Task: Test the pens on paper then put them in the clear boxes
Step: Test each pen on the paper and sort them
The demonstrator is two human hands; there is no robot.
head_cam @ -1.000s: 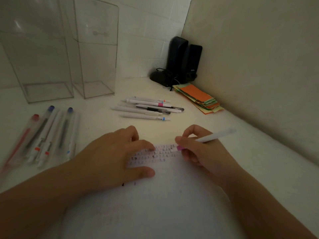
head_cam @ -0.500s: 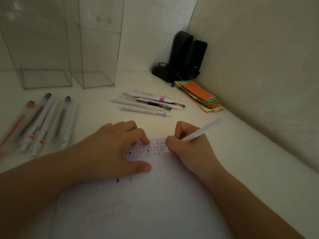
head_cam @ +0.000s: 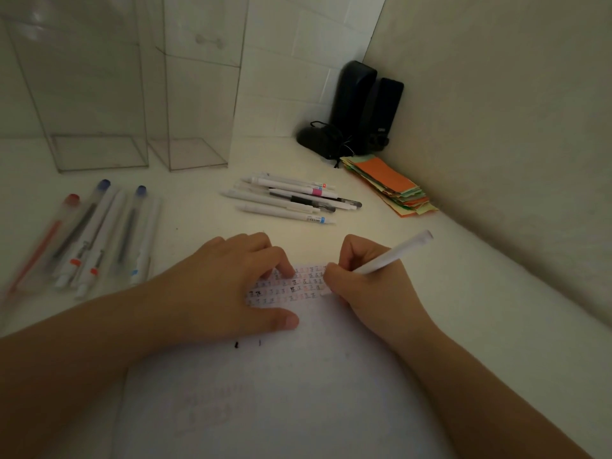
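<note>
the right hand (head_cam: pixel 364 286), just right of centre frame, pinches a white pen (head_cam: pixel 390 258) between curled fingers and thumb, its tip down on the paper (head_cam: pixel 281 392) and hidden behind the fingers. the pen's long axis slants from the hand up toward the right of the frame, the blunt back end highest; the barrel is plain white and matte. the left hand (head_cam: pixel 231 289), at centre, lies flat with its fingers spread and slightly bent, pressing the sheet down beside rows of small test marks (head_cam: pixel 291 288) in black, red and pink. the paper is white and fills the lower middle of the frame. above the hands, a loose bunch of white pens (head_cam: pixel 284 198) lies roughly crosswise. at the left edge, another row of pens (head_cam: pixel 99 236) with red and blue caps points toward the upper frame. two clear boxes (head_cam: pixel 99 94) stand upright at upper left. at upper right sit black speakers (head_cam: pixel 367 107) and a stack of coloured paper slips (head_cam: pixel 390 185).
</note>
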